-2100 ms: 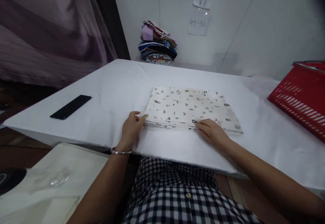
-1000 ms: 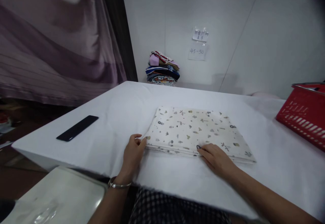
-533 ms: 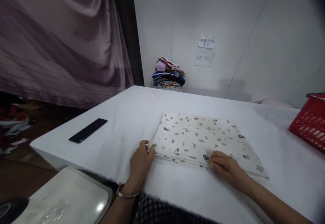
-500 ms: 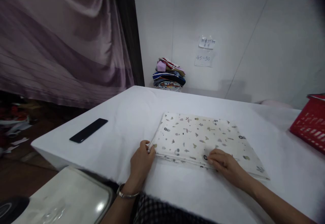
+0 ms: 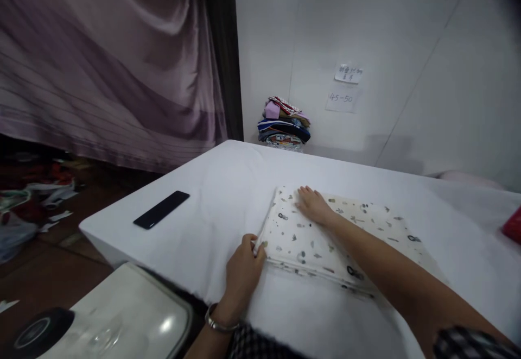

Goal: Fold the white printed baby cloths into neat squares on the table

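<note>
A folded white cloth (image 5: 309,245) with small printed plants and figures lies flat on the white-covered table (image 5: 220,185), its layers showing along the near edge. My left hand (image 5: 244,264) pinches the cloth's near left corner between thumb and fingers. Across the cloth reaches my right arm, and my right hand (image 5: 312,205) rests flat near the far left edge with its fingers stretched out. The forearm covers part of the cloth's right half.
A black phone-like slab (image 5: 161,209) lies on the table's left. Folded fabrics (image 5: 285,123) are stacked beyond the far edge, by the wall. A red basket (image 5: 512,226) shows at the right edge. A pale machine top (image 5: 130,315) stands at the near left.
My right hand has moved from the cloth's near edge to its far left part and flattened out. The left hand keeps its corner. The view has swung slightly left.
</note>
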### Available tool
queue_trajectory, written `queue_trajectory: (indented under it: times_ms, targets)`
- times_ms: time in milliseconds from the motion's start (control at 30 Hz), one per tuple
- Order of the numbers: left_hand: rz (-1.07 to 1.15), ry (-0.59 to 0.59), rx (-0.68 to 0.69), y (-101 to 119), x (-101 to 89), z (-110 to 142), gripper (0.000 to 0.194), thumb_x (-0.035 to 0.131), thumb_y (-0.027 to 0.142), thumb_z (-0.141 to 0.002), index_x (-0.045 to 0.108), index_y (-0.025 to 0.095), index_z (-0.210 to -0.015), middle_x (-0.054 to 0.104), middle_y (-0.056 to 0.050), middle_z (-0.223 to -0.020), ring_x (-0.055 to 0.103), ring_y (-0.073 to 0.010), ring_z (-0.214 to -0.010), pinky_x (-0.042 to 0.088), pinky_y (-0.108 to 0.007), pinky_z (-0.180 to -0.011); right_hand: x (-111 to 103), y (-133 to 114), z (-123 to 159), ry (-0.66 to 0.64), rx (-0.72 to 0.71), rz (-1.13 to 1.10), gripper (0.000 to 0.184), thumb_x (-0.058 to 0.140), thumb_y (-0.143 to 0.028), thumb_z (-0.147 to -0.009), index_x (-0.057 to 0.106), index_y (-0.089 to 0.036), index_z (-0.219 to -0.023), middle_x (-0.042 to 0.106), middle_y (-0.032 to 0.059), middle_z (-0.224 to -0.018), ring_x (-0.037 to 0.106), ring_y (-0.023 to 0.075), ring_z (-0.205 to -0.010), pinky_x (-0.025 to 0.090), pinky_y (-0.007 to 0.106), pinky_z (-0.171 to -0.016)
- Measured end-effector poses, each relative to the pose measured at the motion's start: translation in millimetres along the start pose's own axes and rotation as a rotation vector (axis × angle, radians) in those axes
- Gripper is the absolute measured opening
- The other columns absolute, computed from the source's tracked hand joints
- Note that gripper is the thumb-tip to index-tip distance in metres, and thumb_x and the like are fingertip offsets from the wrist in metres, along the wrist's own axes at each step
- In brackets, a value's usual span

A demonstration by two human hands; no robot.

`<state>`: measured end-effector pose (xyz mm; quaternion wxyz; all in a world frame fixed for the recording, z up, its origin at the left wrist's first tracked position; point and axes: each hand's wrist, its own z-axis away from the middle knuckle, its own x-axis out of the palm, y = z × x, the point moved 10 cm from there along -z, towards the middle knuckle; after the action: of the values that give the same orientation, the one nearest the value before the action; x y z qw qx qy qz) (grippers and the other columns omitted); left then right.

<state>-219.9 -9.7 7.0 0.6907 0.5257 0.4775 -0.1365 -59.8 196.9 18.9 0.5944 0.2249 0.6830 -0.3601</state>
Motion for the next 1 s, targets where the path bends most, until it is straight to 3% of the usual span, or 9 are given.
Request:
queue_trajectory:
  times_ms: [133, 233, 333, 433, 567, 800, 933, 1000]
  targets:
    - [0.016, -0.011, -0.02, -2, 0.5, 2, 0.021, 0.041, 0.032, -0.084, 0.046, 0.022, -0.101, 0.062, -0.002, -0.085, 0.06, -0.0185, -0.078, 0.036, -0.028, -0.067, 24, 40, -21, -0.052, 0.112, 0.082, 0.066, 0.02, -0.056, -0.09, 0.026, -0.017, -0.143, 0.02, 0.0062, -0.15, 0.012, 0.0233, -0.138, 0.012, 0.043, -0.111]
    - [0.026, -0.022, -0.015, -4, 1.7, 1, 0.019, 0.042, 0.031, -0.084, 0.047, 0.022, -0.1, 0.063, -0.002, -0.086, 0.06, -0.0186, -0.08, 0.037, -0.028, -0.068, 28, 44, -22, -0.058, 0.096, 0.099, 0.066, 0.019, -0.056, -0.09, 0.028, -0.018, -0.142, 0.02, 0.0065, -0.15, 0.012, 0.0239, -0.138, 0.012, 0.043, -0.11]
    - [0.015, -0.022, 0.006, -4, 2.5, 0, 0.018, 0.042, 0.03, -0.084, 0.047, 0.021, -0.099, 0.063, -0.003, -0.087, 0.06, -0.0194, -0.082, 0.037, -0.029, -0.069, 22, 27, -23, -0.041, 0.088, 0.092, 0.069, 0.019, -0.058, -0.089, 0.028, -0.015, -0.142, 0.018, 0.0094, -0.15, 0.01, 0.0255, -0.138, 0.01, 0.046, -0.11]
    - [0.007, -0.037, 0.02, -3, 4.3, 0, 0.018, 0.042, 0.03, -0.084, 0.047, 0.021, -0.099, 0.063, -0.003, -0.085, 0.061, -0.0197, -0.081, 0.037, -0.029, -0.069, 17, -13, -33, -0.002, -0.018, 0.062, 0.073, 0.016, -0.061, -0.089, 0.023, -0.014, -0.144, 0.014, 0.009, -0.151, 0.004, 0.0235, -0.139, 0.003, 0.044, -0.11]
    - [-0.006, -0.043, 0.032, -2, 5.1, 1, 0.018, 0.041, 0.031, -0.085, 0.048, 0.021, -0.098, 0.063, -0.003, -0.085, 0.06, -0.0189, -0.079, 0.036, -0.028, -0.067, 33, -47, -50, -0.086, -0.081, -0.016, 0.076, 0.014, -0.065, -0.087, 0.02, -0.015, -0.145, 0.013, 0.0077, -0.151, 0.006, 0.0221, -0.139, 0.002, 0.043, -0.11]
    - [-0.032, -0.052, 0.032, -2, 6.3, 0, 0.018, 0.042, 0.031, -0.084, 0.049, 0.022, -0.098, 0.062, -0.003, -0.085, 0.059, -0.0188, -0.078, 0.036, -0.028, -0.066, 43, -46, -59, -0.105, -0.071, -0.065, 0.078, 0.012, -0.065, -0.087, 0.016, -0.015, -0.146, 0.01, 0.0064, -0.152, 0.005, 0.0206, -0.139, 0.002, 0.043, -0.111]
    - [0.004, -0.06, 0.017, -5, 6.2, -1, 0.019, 0.043, 0.03, -0.083, 0.048, 0.022, -0.1, 0.063, -0.003, -0.088, 0.061, -0.019, -0.08, 0.038, -0.028, -0.067, 24, -45, -44, -0.096, -0.09, -0.07, 0.077, 0.013, -0.065, -0.087, 0.019, -0.014, -0.145, 0.012, 0.0079, -0.152, 0.006, 0.0219, -0.139, 0.003, 0.043, -0.11]
    - [0.028, -0.063, 0.011, -6, 5.9, -2, 0.02, 0.044, 0.031, -0.083, 0.048, 0.022, -0.101, 0.064, -0.003, -0.089, 0.061, -0.0193, -0.081, 0.04, -0.028, -0.069, 9, -33, -30, -0.045, -0.08, -0.015, 0.076, 0.014, -0.064, -0.087, 0.02, -0.015, -0.145, 0.012, 0.0076, -0.151, 0.004, 0.0222, -0.139, 0.0, 0.044, -0.11]
